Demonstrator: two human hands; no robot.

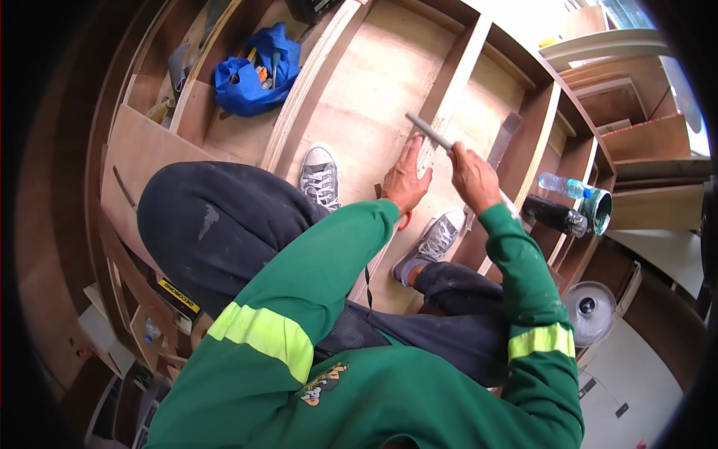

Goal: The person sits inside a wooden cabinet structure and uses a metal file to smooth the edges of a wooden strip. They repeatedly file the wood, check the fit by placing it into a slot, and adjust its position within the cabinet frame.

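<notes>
My right hand (476, 176) is closed around a grey rod-shaped tool (428, 130); its exact kind does not show. The tool's free end points up and left, over a wooden divider (454, 80). On the same divider lies my left hand (404, 176), fingers stretched forward along the wood and thumb apart. The tool crosses just beyond these fingertips. Close to the left wrist, a small red curved thing (405, 220) shows partly from behind the sleeve. My grey sneakers stand inside the wooden frame, one (320, 176) left of the hands and one (437, 236) below them.
A blue bag (258, 71) with hand tools sits in a compartment at upper left. Right of me are a clear plastic bottle (561, 185), a black bottle (553, 215) and a green-rimmed container (599, 212). A fan (589, 307) and stacked boards (647, 142) stand farther right.
</notes>
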